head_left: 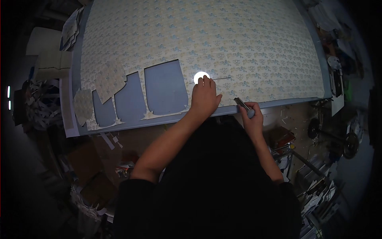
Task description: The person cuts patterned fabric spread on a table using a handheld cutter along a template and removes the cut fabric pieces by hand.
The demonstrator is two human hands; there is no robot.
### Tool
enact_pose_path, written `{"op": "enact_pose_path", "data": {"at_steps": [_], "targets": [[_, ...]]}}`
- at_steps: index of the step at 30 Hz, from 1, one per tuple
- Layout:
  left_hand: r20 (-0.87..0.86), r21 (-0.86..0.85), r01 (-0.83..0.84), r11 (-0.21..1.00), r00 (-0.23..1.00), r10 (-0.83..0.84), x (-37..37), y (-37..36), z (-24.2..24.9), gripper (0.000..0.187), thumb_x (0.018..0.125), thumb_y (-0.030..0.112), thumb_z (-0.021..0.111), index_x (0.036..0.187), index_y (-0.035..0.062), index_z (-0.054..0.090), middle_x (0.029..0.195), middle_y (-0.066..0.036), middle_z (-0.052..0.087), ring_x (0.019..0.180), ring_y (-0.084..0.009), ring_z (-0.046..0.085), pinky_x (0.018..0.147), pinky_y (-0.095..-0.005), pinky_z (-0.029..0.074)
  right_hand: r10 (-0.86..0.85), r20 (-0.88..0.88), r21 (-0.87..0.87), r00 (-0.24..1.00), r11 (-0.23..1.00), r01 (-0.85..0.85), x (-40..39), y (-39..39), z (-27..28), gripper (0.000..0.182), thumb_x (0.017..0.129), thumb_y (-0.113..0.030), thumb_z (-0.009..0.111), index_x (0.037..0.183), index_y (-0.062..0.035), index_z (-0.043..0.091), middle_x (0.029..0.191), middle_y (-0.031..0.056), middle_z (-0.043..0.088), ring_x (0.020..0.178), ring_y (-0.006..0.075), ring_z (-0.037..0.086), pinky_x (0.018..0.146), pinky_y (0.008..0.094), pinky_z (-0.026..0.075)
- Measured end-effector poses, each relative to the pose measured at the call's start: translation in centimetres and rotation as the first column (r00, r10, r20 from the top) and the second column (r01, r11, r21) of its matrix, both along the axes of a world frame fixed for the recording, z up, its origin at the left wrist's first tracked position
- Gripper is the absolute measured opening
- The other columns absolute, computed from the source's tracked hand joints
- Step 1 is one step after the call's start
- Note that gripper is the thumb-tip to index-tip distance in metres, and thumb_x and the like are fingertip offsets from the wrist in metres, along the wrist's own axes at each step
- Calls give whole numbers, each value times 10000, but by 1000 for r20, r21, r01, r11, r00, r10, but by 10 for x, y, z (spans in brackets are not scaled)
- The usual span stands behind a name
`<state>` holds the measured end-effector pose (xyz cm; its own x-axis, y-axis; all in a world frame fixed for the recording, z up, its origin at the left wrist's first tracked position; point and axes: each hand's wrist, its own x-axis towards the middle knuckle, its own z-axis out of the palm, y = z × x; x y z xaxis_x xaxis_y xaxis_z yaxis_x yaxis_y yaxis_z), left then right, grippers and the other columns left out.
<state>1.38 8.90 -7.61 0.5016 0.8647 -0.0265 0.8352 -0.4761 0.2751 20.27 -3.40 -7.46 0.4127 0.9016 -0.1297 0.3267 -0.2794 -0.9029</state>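
Observation:
My right hand (253,118) grips a utility knife (250,112), its tip pointing up and left, close to the sheet's near edge. My left hand (205,97) lies on the patterned sheet (254,47) with fingers stretched forward and thumb out to the side. At its fingertips is a bright white round glare (201,76); what reflects it is hard to make out. A thin dark line runs across the sheet on both sides of those fingers. The sheet is pale with small blue and yellowish motifs. Left of my hand, large cut-out openings show the blue-grey table surface (165,85).
Loose patterned pieces (110,81) lie over the sheet's left part. Papers (71,32) are stacked beyond the table's left edge. White paper strips (41,101) hang in a heap at far left. Clutter, including a reddish-brown box (281,137), stands below right.

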Motion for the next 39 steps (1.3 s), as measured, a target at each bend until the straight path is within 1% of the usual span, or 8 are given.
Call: {"op": "enact_pose_path", "data": {"at_steps": [3, 7, 10, 12, 19, 26, 31, 39], "targets": [[-2, -151, 12, 988, 1000, -12, 2, 19, 14, 738, 772, 413, 845, 1275, -51, 570, 1236, -221, 560, 1146, -352, 556, 930, -427, 548, 73, 117, -43, 990, 997, -68, 2, -4, 8, 241, 926, -114, 774, 1111, -21, 650, 969, 153, 761, 925, 239, 750, 784, 338, 560], [-50, -111, -8, 994, 999, 2, 5, 36, 17, 882, 748, 446, 868, 1390, -39, 508, 1273, -214, 543, 1179, -364, 553, 955, -419, 542, 147, 209, -30, 967, 989, -144, 0, -4, 5, 252, 918, -120, 780, 1122, -33, 659, 966, 172, 754, 905, 315, 761, 747, 356, 569], [-99, -178, 8, 984, 995, -26, 11, 38, 14, 1027, 740, 483, 878, 1509, -6, 404, 1370, -232, 485, 1229, -400, 539, 1009, -477, 524, 150, 230, -33, 962, 989, -146, -2, -4, 9, 242, 921, -117, 773, 1122, -38, 663, 939, 164, 752, 888, 312, 761, 738, 366, 567], [-173, -203, -46, 978, 985, 11, 15, 35, 14, 1080, 747, 491, 881, 1557, 20, 344, 1452, -262, 408, 1256, -443, 529, 1033, -576, 497, 150, 232, -13, 961, 988, -152, -4, -3, 12, 232, 926, -118, 766, 1119, -42, 664, 927, 170, 747, 877, 324, 758, 729, 375, 567], [-199, -357, -74, 931, 980, 2, 20, 43, 17, 1128, 741, 462, 889, 1577, 5, 283, 1515, -289, 310, 1248, -448, 545, 1044, -674, 438, 188, 270, -69, 944, 982, -176, -4, -1, 13, 163, 939, -132, 734, 1051, -49, 648, 891, 197, 725, 819, 399, 723, 669, 424, 556], [-204, -380, -55, 923, 979, -26, 19, 45, 17, 1121, 759, 456, 879, 1586, 4, 272, 1549, -316, 250, 1258, -449, 547, 1049, -667, 446, 242, 367, -91, 898, 970, -224, -6, 4, 12, 172, 954, -141, 733, 1074, -48, 651, 925, 183, 733, 836, 375, 728, 695, 397, 556], [-234, -398, -56, 916, 971, -43, 19, 45, 24, 1244, 698, 511, 901, 1616, 15, 223, 1625, -346, 132, 1298, -475, 518, 1071, -669, 426, 303, 286, -124, 909, 952, -278, -4, 9, 18, 140, 935, -113, 719, 1027, -47, 637, 929, 177, 709, 880, 407, 692, 720, 445, 545], [-262, -399, -69, 914, 964, -41, 21, 44, 27, 1345, 634, 565, 924, 1630, 35, 192, 1661, -356, 53, 1347, -479, 476, 1090, -682, 402, 441, 348, -218, 827, 896, -386, 5, 22, 34, 160, 940, -110, 708, 1042, -45, 605, 891, 192, 704, 831, 408, 694, 695, 446, 535]]}}
